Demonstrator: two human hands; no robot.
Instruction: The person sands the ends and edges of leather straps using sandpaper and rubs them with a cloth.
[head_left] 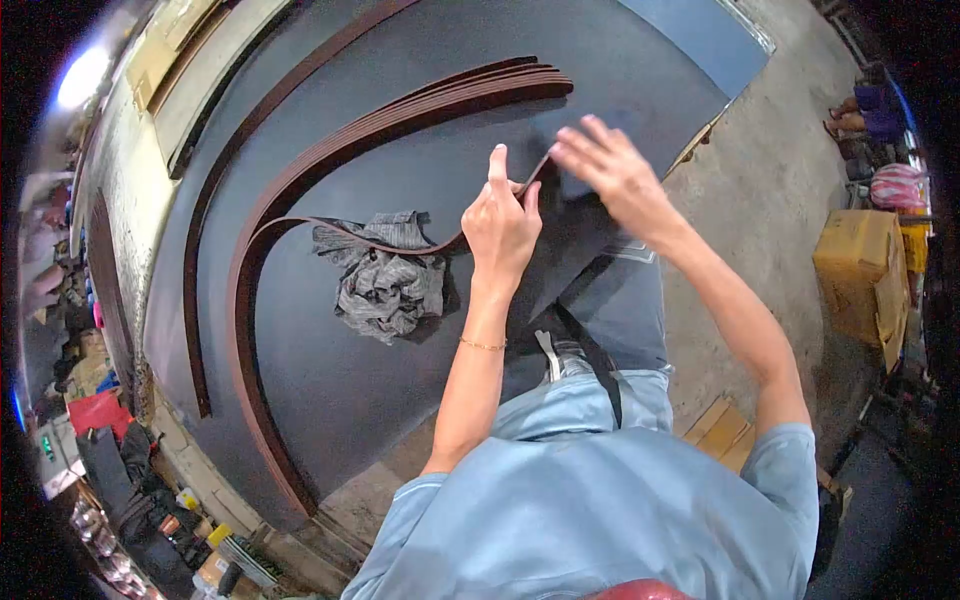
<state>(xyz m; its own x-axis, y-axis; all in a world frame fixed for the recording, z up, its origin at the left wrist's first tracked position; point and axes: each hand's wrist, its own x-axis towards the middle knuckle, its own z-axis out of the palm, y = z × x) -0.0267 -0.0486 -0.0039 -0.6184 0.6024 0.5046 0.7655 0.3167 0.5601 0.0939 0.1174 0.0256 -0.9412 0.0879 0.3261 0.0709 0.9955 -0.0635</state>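
My left hand [500, 225] grips a thin dark brown strip [400, 248], its index finger pointing up. One end of the strip rises between thumb and finger; the other curves left over a crumpled grey cloth [385, 285] towards a bundle of long brown strips [350, 140]. My right hand [615, 180] is beside the raised end of the strip, fingers stretched out and somewhat blurred. Whether its fingertips touch the strip is unclear.
The strips and cloth lie on a dark grey table [340, 380]. Another long brown strip [215, 180] curves along its left part. At the right, a cardboard box [858, 270] stands on the concrete floor [750, 210]. Assorted items crowd the lower left.
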